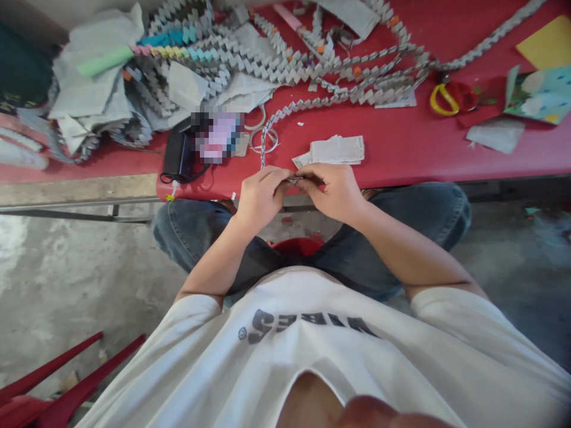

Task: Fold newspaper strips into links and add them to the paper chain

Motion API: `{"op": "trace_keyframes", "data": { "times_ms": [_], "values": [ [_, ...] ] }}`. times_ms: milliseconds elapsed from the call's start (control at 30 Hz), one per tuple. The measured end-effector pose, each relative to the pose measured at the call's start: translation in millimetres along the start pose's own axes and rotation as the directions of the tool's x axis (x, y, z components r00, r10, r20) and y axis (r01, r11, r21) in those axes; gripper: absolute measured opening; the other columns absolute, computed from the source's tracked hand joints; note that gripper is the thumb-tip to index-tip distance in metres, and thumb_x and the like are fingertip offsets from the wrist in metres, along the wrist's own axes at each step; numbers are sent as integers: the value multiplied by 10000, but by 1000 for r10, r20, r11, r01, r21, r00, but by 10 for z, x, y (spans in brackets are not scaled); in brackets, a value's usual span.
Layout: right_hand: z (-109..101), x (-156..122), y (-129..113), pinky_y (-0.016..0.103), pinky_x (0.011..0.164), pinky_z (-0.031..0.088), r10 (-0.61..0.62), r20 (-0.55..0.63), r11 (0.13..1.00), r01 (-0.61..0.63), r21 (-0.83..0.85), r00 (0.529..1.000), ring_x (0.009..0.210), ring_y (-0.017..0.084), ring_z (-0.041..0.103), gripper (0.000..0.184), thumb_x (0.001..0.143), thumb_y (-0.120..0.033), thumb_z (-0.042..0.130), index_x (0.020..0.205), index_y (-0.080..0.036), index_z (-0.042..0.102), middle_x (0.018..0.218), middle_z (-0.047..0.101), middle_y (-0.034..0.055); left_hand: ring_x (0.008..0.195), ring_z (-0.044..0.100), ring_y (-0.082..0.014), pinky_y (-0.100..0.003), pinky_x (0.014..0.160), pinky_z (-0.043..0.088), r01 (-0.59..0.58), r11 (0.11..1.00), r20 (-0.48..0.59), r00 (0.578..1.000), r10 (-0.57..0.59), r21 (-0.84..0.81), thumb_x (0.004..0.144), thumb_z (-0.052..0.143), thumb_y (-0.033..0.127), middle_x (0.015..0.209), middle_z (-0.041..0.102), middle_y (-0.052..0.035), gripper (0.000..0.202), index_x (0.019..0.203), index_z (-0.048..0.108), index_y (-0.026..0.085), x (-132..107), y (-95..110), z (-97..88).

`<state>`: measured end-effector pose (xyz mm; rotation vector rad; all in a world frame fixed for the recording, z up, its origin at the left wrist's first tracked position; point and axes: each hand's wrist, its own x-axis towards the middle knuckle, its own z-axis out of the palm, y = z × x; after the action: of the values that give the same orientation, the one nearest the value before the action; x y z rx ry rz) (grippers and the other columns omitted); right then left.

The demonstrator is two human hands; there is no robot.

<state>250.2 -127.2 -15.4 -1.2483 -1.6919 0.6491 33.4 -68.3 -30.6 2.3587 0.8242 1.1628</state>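
Note:
My left hand (262,198) and my right hand (332,189) meet at the table's front edge. Between their fingertips they pinch a small folded paper strip (294,179), mostly covered by the fingers. A zigzag chain of folded paper (285,109) runs across the red table and drops behind my left hand; whether it joins the pinched strip is hidden. Just beyond my right hand lies a small stack of printed paper strips (338,150). Left of the chain's end are clear rings (264,140), like tape rolls.
Tangled paper chains (267,68) and loose paper sheets (93,71) cover the back and left of the red table (401,148). A black power adapter (177,156) sits near the front edge. Scissors with yellow and red handles (450,100) lie right. A red chair (66,380) stands behind left.

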Motion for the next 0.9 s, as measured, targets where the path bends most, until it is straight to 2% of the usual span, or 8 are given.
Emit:
{"op": "trace_keyframes", "data": {
  "times_ms": [67,167,300,500,600,700,767,900],
  "values": [
    [-4,-5,34,346,793,600,-96,-10,995,95,-28,995,798,210,788,146,1082,-247,670,1086,-227,815,911,840,33,912,797,-157,-271,863,617,97,983,-12,995,-100,-156,1016,759,225,1031,866,-36,146,1114,865,245,14,27,-9],
    [-2,-17,92,359,837,613,-194,-10,971,191,-143,981,898,233,815,185,1113,-227,601,1142,-233,784,1009,862,61,873,806,-157,-277,854,642,233,912,16,970,-242,-337,953,884,320,1004,867,-29,175,1113,870,251,-1,54,13],
    [15,-28,141,372,853,619,-229,-15,944,219,-246,973,961,254,823,205,1121,-229,568,1161,-239,769,1074,871,92,855,817,-161,-274,828,649,311,876,19,945,-328,-369,990,854,433,976,866,-48,237,1103,858,224,-39,97,76],
    [-4,0,53,390,878,645,-110,18,993,111,-38,994,931,249,831,203,1127,-347,655,1166,-236,821,1055,870,59,841,792,-137,-269,843,634,178,950,-75,976,-203,-258,1083,673,313,944,830,-31,178,1073,820,214,-42,141,133],
    [-18,14,32,373,839,651,-59,47,994,55,95,997,865,229,830,198,1125,-327,659,1128,-218,825,959,857,43,835,800,-135,-271,829,644,215,902,-51,967,-251,-375,1093,693,369,966,829,-28,187,1096,809,223,-65,120,179],
    [-16,21,69,368,795,663,52,98,971,-73,229,994,784,216,815,166,1106,-340,690,1097,-218,803,865,832,23,814,808,-131,-264,794,653,274,821,-13,946,-323,-501,1076,742,413,978,835,-25,200,1138,803,233,-98,97,235],
    [-9,26,108,367,782,648,66,99,973,-86,213,993,771,212,791,180,1108,-366,687,1077,-224,793,846,820,21,815,819,-139,-270,791,663,304,797,-2,934,-357,-522,1062,766,447,981,847,-33,237,1153,805,232,-113,91,263],
    [3,37,174,357,801,603,-30,52,997,27,66,998,838,216,773,229,1134,-386,641,1043,-220,770,897,826,47,819,833,-150,-278,791,672,367,779,0,905,-426,-508,1047,774,524,983,863,-49,322,1146,810,219,-109,99,294]
  ]
}}
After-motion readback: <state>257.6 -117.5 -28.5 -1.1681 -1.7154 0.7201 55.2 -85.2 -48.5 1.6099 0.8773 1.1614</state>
